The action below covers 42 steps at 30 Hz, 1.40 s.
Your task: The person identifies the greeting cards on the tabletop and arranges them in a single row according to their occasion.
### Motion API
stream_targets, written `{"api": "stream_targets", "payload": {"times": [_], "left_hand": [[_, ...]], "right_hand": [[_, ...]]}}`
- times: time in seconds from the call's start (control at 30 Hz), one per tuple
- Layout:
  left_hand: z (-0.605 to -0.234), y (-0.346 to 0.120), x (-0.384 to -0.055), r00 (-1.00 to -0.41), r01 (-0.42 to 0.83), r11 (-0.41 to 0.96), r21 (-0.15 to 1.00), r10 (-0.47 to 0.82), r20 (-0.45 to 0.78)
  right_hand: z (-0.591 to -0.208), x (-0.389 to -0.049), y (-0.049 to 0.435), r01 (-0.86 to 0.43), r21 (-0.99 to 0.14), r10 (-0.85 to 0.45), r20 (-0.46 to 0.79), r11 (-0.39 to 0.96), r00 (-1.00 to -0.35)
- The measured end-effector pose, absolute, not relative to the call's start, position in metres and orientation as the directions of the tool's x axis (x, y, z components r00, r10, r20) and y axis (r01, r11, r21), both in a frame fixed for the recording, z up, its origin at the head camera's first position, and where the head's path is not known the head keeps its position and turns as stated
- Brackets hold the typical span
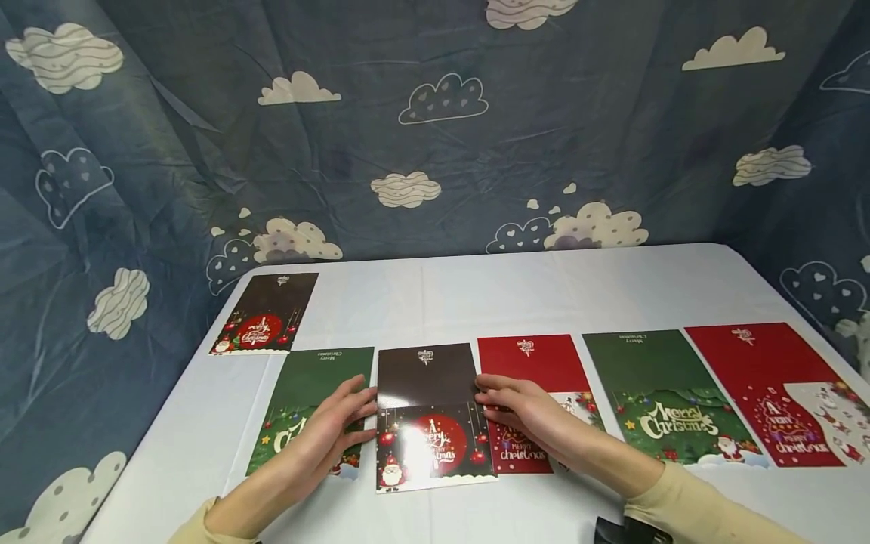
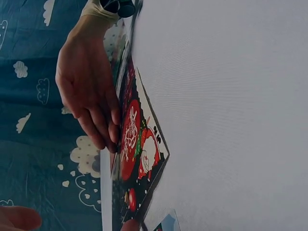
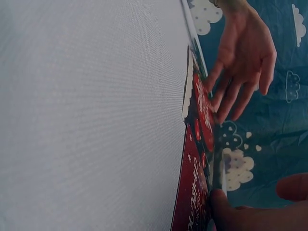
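A dark brown-black Christmas card (image 1: 408, 374) with a red circle and a Santa lies unfolded on the white table, a crease across its middle. At its left edge my left hand (image 1: 333, 423) rests with fingers extended, above a green card (image 1: 309, 374). My right hand (image 1: 526, 414) touches the opposite edge with fairly straight fingers, partly covering a red card (image 1: 533, 366). In the left wrist view the dark card (image 2: 130, 149) lies below the right hand (image 2: 89, 82). The right wrist view shows the left hand (image 3: 248, 57) beside the same card (image 3: 204, 110).
Another dark card (image 1: 272, 302) lies at the far left. To the right are a second green card (image 1: 646, 370) and a large red card (image 1: 754, 363). A cloud-patterned blue curtain (image 1: 353, 166) hangs behind the white table (image 1: 421, 302). A black object (image 1: 632, 530) sits by the right sleeve.
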State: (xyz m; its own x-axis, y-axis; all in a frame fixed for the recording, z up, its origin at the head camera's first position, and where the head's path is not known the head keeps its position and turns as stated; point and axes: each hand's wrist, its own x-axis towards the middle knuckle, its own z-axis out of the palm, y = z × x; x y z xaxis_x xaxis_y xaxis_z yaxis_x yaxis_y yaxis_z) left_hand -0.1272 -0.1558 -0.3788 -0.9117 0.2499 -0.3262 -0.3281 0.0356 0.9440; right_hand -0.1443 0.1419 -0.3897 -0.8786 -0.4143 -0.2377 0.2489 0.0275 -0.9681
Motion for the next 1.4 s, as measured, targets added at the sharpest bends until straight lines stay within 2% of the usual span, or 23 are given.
{"api": "stream_targets", "payload": {"times": [0.2, 0.53, 0.77, 1.1, 1.4], "left_hand": [[-0.378, -0.152, -0.124, -0.917, -0.310, 0.070, 0.948, 0.242, -0.318], [-0.374, -0.143, -0.117, -0.929, -0.308, 0.036, 0.951, 0.205, -0.308], [-0.380, -0.148, -0.126, -0.934, -0.330, -0.013, 0.944, 0.145, -0.325], [-0.391, -0.157, -0.139, -0.937, -0.325, -0.097, 0.941, 0.165, -0.307], [-0.395, -0.157, -0.151, -0.931, -0.319, -0.058, 0.946, 0.207, -0.301]], "right_hand": [[-0.391, -0.144, 0.141, 0.217, -0.976, -0.436, -0.204, 0.020, -0.877], [-0.394, -0.145, 0.141, 0.187, -0.981, -0.424, -0.193, 0.055, -0.885], [-0.395, -0.144, 0.141, 0.183, -0.982, -0.420, -0.189, 0.055, -0.887], [-0.398, -0.144, 0.139, 0.187, -0.981, -0.400, -0.194, 0.056, -0.896], [-0.397, -0.143, 0.140, 0.196, -0.980, -0.409, -0.194, 0.036, -0.892]]}}
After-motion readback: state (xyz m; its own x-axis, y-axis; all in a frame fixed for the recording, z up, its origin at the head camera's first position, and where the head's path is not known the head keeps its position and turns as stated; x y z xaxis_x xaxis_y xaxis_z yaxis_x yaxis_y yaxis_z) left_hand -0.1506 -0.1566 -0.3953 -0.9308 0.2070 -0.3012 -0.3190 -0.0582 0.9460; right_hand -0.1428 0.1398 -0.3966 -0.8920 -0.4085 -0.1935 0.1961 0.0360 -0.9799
